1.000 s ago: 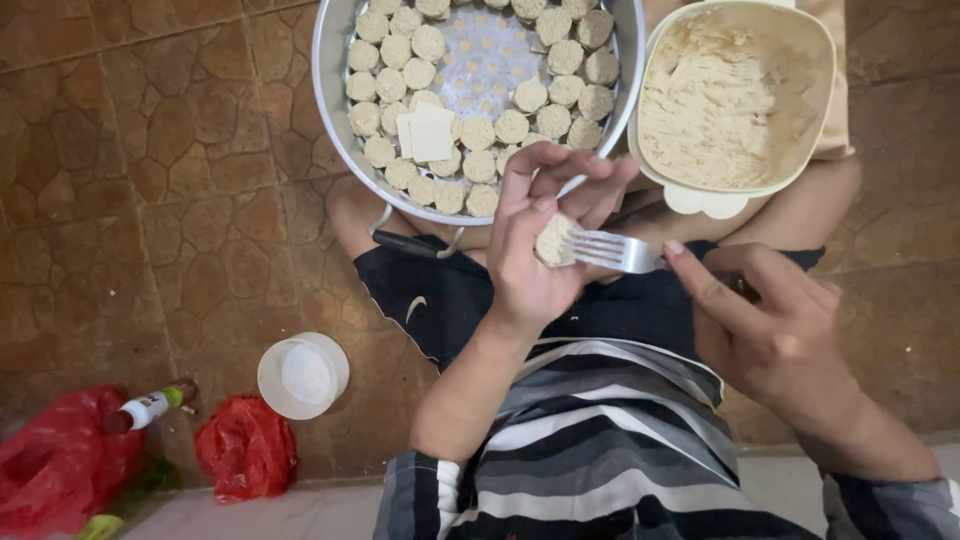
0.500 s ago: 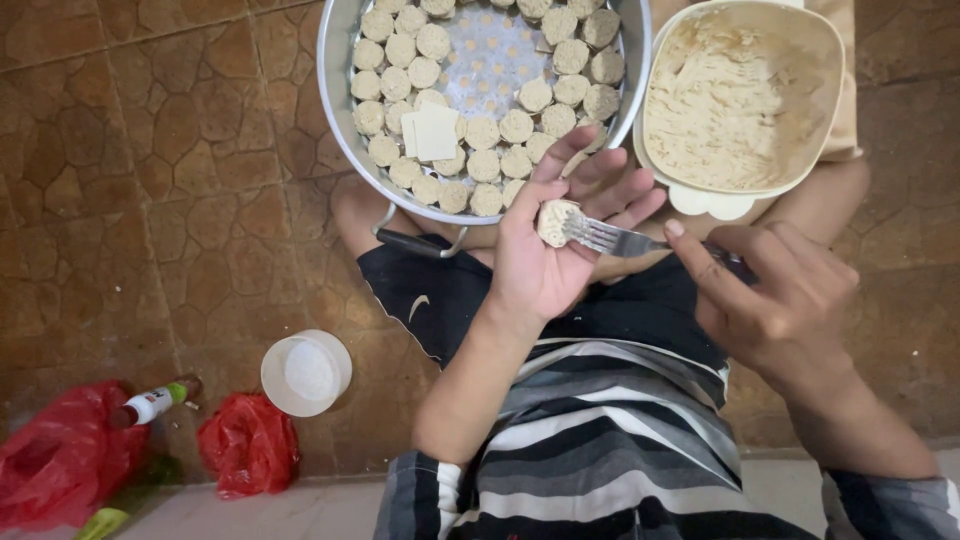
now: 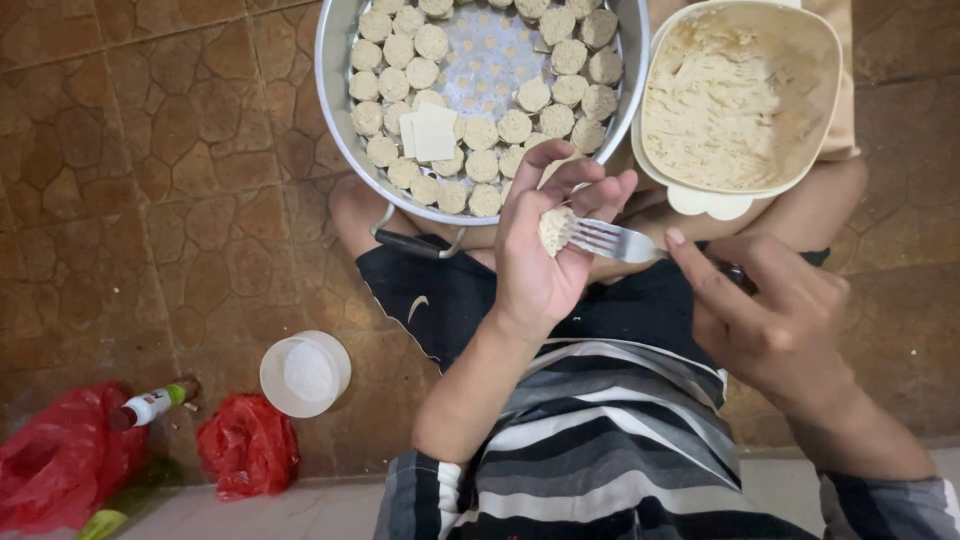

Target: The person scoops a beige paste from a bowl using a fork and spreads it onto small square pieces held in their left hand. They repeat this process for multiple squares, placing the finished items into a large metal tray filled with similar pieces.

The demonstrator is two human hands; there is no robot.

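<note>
At the bottom of the frame we see our own striped shirt (image 3: 600, 450) and, just above it, dark shorts (image 3: 480, 300) over crossed legs. Our right hand (image 3: 770, 320), at right of centre, is closed round the handle of a metal fork (image 3: 610, 240), forefinger stretched along it; the handle end is hidden in the fist. The fork's tines press into a small filled dumpling (image 3: 553, 228) that sits in our left hand (image 3: 545, 250), just above centre. That hand is cupped palm up, its fingers curled loosely round the dumpling, so the piece rests against the finger bases.

At lower left, on the brown stone-pattern floor tiles (image 3: 130, 200), lie two crumpled red plastic bags (image 3: 245, 445), a small bottle with a green cap (image 3: 155, 403) between them, and a little white round bowl (image 3: 305, 373) beside the nearer bag.

Farther up, at top centre, a round metal steamer tray (image 3: 335, 130) rests against our knees, its perforated base ringed with rows of finished dumplings (image 3: 480, 135); a few square white wrappers (image 3: 430, 132) lie on top of them at the left. Touching it at upper right sits a cream plastic tub (image 3: 835, 60) of pale minced filling (image 3: 715, 110).
</note>
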